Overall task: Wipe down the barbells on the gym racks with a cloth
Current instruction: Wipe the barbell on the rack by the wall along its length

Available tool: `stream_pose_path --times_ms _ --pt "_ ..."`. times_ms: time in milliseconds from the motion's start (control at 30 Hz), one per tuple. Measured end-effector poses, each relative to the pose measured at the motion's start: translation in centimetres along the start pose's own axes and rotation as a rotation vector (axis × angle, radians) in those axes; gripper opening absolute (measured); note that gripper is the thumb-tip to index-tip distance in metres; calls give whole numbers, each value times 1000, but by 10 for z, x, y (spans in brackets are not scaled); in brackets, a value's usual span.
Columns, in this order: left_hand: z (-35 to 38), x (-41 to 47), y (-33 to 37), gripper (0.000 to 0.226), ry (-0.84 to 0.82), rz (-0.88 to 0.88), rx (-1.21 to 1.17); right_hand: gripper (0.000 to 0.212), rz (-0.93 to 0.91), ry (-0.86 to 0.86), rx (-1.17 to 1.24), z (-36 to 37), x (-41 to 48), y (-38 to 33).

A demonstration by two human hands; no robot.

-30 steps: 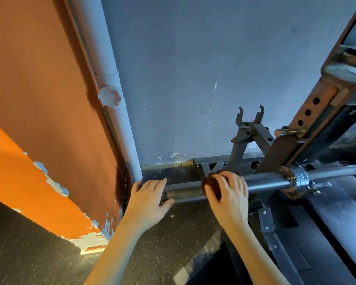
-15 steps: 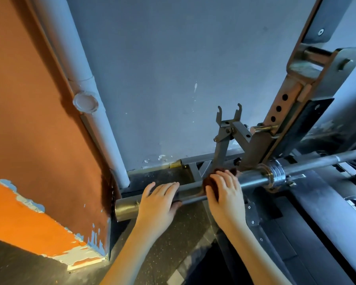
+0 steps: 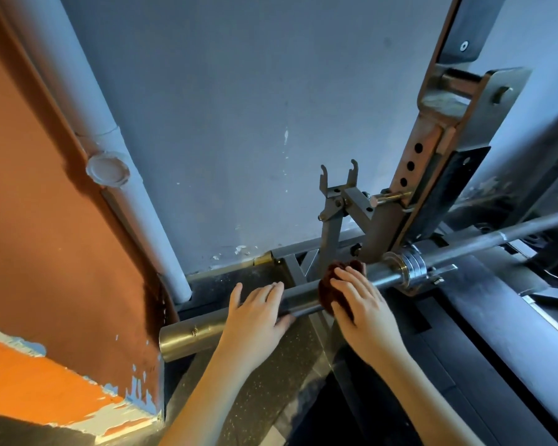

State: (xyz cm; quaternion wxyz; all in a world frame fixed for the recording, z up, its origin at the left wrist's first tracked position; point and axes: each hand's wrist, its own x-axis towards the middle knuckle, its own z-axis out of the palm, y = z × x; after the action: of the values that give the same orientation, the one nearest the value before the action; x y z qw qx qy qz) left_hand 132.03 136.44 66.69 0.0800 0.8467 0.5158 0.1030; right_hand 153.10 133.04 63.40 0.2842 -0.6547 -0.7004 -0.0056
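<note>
One cloth [image 3: 326, 291] between right hand [image 3: 365, 313] and barbell [image 3: 303, 299].

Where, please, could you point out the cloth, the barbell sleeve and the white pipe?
cloth [image 3: 326, 291]: head view, exposed dark-red fabric near its left edge.
barbell sleeve [image 3: 187, 338]: head view, brassy end section.
white pipe [image 3: 142, 226]: head view, shaft below its round cap.

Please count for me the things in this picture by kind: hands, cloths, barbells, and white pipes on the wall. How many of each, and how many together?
hands: 2, left hand and right hand
cloth: 1
barbell: 1
white pipe: 1
Total: 5
</note>
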Motion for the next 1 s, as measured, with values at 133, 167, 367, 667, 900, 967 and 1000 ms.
stream_pose_path --times_ms 133,167,367,667,900,967,1000 --pt "7 16 19 61 -11 7 47 34 319 138 -1 -10 14 30" --pt "8 17 21 59 -7 -6 60 33 352 164 12 -6 16 25" --pt "18 14 21 57 104 10 56 34 18 100 -16 -3 -5 15" --pt "30 7 31 65 207 -102 69 35 43 128 27 -1 6 34" --pt "32 4 48 63 204 -273 32 41 -37 152 -72 -23 23 74" --pt "31 4 51 62 210 -289 26 36 -21 137 -21 -15 22 57" --pt "31 4 51 62 214 -294 30 31 -67 112 3 -12 20 50"
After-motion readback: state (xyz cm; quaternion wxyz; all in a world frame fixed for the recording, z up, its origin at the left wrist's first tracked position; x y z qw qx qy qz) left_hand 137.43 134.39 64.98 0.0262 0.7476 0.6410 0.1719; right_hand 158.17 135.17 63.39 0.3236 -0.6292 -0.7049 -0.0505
